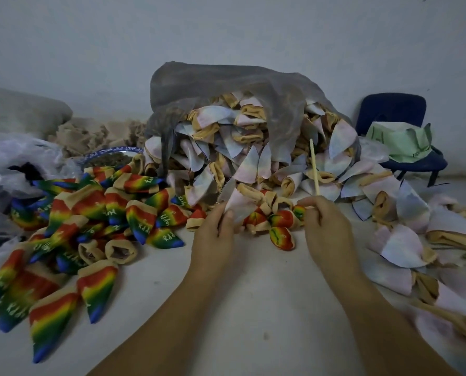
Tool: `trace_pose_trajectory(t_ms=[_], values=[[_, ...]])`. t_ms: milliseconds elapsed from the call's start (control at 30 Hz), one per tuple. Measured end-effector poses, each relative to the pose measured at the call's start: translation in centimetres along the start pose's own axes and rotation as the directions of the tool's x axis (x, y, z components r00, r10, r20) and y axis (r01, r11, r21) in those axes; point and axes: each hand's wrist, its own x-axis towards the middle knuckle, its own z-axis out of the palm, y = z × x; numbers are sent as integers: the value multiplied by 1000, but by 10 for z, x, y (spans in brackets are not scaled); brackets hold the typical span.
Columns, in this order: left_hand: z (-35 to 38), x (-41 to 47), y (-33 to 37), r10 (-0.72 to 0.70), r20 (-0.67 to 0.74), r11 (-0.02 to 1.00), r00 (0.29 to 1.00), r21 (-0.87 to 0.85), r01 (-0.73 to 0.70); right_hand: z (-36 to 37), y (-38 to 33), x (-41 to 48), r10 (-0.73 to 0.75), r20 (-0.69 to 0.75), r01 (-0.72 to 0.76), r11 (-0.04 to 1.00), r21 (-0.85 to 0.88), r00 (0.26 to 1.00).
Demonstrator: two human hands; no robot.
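The pale cloth cone [240, 206], pinched in the curled fingers of the left hand [215, 229] at six o'clock of the grey bag [212, 82], should be held still while the thin stick [315, 166], gripped in the right hand [324, 226] at three o'clock, is pushed in slowly and gently.

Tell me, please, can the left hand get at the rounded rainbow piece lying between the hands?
Probably yes: the rainbow piece lies uncovered close beside the left hand, though its fingers grip a pale cone.
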Motion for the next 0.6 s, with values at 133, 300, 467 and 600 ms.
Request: trace_pose_trajectory(t_ms=[133, 300, 467, 600], values=[[2, -3, 0, -47, 49, 995, 998, -91, 51, 2, -18, -8, 52, 173, -97, 960, 264, 984], [4, -6, 2, -27, 110, 992, 994, -117, 40, 6, -29, -18, -108, 288, 15, 952, 307, 952], [0, -4, 0, 33, 112, 996, 993, -83, -23, 14, -30, -22, -168, 356, 84, 967, 239, 919], [0, -5, 9, 156, -8, 986, 988, -59, -156, 20, -25, -22, -126, 171, 96, 980, 174, 977]])
